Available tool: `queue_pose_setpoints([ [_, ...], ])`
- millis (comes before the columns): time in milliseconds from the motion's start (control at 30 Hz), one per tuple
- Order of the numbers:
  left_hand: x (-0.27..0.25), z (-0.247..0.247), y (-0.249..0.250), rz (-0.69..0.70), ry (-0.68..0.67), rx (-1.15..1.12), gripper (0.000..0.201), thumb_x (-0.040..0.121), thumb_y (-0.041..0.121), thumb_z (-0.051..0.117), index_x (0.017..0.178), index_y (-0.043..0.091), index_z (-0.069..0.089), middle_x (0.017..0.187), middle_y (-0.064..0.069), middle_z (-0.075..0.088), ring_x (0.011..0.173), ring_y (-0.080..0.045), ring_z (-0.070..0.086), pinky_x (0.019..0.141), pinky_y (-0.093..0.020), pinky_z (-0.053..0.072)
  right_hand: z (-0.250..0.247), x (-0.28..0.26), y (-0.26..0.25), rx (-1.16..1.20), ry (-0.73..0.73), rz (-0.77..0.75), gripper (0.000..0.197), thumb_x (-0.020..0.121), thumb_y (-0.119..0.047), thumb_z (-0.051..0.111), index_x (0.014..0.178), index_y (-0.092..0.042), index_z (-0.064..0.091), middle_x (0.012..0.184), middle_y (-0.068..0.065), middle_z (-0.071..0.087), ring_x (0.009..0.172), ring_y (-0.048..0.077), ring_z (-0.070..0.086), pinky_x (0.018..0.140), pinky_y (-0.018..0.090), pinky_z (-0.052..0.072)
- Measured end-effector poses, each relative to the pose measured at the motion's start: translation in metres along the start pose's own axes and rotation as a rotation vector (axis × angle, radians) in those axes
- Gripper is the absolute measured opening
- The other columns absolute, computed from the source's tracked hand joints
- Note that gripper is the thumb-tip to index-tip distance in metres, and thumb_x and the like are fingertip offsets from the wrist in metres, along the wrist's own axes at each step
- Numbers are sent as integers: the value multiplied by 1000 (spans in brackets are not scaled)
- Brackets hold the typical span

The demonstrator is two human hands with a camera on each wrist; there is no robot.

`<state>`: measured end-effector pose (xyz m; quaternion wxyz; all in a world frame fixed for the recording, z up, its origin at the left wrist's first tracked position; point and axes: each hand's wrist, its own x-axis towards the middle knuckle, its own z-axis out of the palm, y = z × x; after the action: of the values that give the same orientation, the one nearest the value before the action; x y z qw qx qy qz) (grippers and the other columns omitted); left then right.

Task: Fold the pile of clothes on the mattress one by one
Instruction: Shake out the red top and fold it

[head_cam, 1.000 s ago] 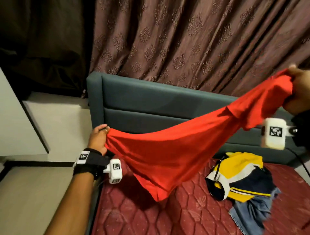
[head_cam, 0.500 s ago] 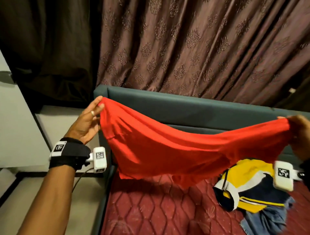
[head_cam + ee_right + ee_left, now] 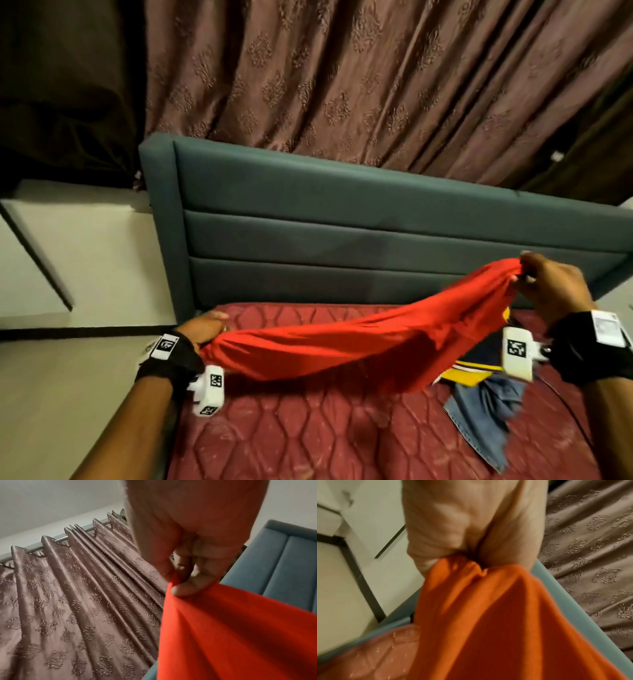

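Note:
A red garment hangs stretched between both hands above the maroon quilted mattress. My left hand grips one end low, near the mattress's far left corner; the left wrist view shows the fingers bunched round the cloth. My right hand holds the other end higher, in front of the headboard; in the right wrist view thumb and fingers pinch the red fabric. The rest of the pile, a yellow and navy garment over blue denim, lies at the right, partly hidden by the red cloth.
A blue-grey padded headboard runs along the far side of the mattress. Patterned brown curtains hang behind it. Pale floor with a dark strip lies to the left of the bed.
Both hands have come down with the red garment. The left hand dropped from headboard height to just above the mattress, and the cloth now sags lower and more bunched.

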<state>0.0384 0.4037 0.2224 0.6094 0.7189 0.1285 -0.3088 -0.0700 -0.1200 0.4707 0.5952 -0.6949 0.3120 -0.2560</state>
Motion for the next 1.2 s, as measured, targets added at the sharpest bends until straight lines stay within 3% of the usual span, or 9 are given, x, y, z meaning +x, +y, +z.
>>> queue_pose_setpoints([
  [200, -26, -48, 30, 105, -41, -256, 23, 96, -2, 53, 113, 8, 65, 99, -21, 67, 66, -23, 69, 63, -33, 61, -31, 18, 20, 97, -110, 130, 58, 74, -49, 79, 114, -10, 64, 86, -2, 69, 82, 16, 65, 83, 33, 56],
  [333, -2, -58, 19, -61, 255, 364, 34, 101, 14, 54, 128, -5, 59, 131, -26, 60, 105, -36, 63, 79, -24, 54, -17, 20, 46, -113, -67, 271, 20, 102, -20, 50, 92, -4, 58, 50, -1, 66, 46, 10, 65, 48, 23, 55],
  [467, 6, -70, -28, -109, 9, 963, 27, 94, 30, 64, 122, 32, 67, 138, -6, 60, 128, -19, 56, 103, -23, 43, -18, 9, 91, -292, -165, 423, 19, 97, 1, 55, 78, 0, 59, 51, 7, 65, 39, 14, 62, 39, 19, 51],
  [633, -1, -75, -45, -145, 141, 504, 35, 90, 38, 69, 103, 6, 77, 98, -13, 74, 99, -31, 70, 91, -36, 52, -32, -1, 124, -334, -202, 422, 14, 84, 0, 72, 72, -2, 64, 67, 12, 60, 52, 17, 57, 49, 22, 50],
  [733, -19, -71, -23, -211, 53, -19, 41, 81, 26, 72, 96, -12, 67, 79, -27, 71, 56, -32, 69, 58, -41, 59, -36, -6, 129, -405, -261, 391, 9, 88, -1, 70, 86, 7, 68, 72, 11, 58, 52, 11, 55, 48, 16, 48],
  [833, -21, -81, -11, -144, 15, -185, 63, 80, 19, 73, 126, -17, 51, 104, -27, 67, 66, -27, 70, 66, -38, 62, -42, -4, 133, -453, -261, 405, 9, 88, -1, 70, 87, 5, 76, 71, 11, 67, 57, 12, 61, 53, 17, 53],
  [933, -31, -80, 8, -2, 54, -317, 25, 92, 2, 59, 116, -5, 60, 82, -8, 74, 65, -10, 71, 61, -23, 60, -48, -2, 137, -368, -218, 440, 49, 93, 3, 56, 54, -17, 77, 58, 5, 71, 48, 10, 66, 48, 20, 55],
  [1067, -36, -84, 23, 97, 44, -257, 25, 96, -4, 53, 114, 11, 62, 85, -2, 74, 69, -4, 70, 64, -18, 59, -50, -3, 140, -259, -151, 356, 36, 70, -25, 84, 89, 4, 74, 68, 15, 72, 54, 13, 69, 56, 22, 57],
  [1200, -40, -95, 46, 136, 121, -244, 30, 94, -2, 58, 121, 10, 59, 97, -9, 66, 69, -8, 68, 66, -20, 59, -55, -3, 128, -126, -130, 272, 10, 98, 4, 50, 98, 6, 60, 65, 2, 72, 66, 12, 74, 56, 16, 57],
])
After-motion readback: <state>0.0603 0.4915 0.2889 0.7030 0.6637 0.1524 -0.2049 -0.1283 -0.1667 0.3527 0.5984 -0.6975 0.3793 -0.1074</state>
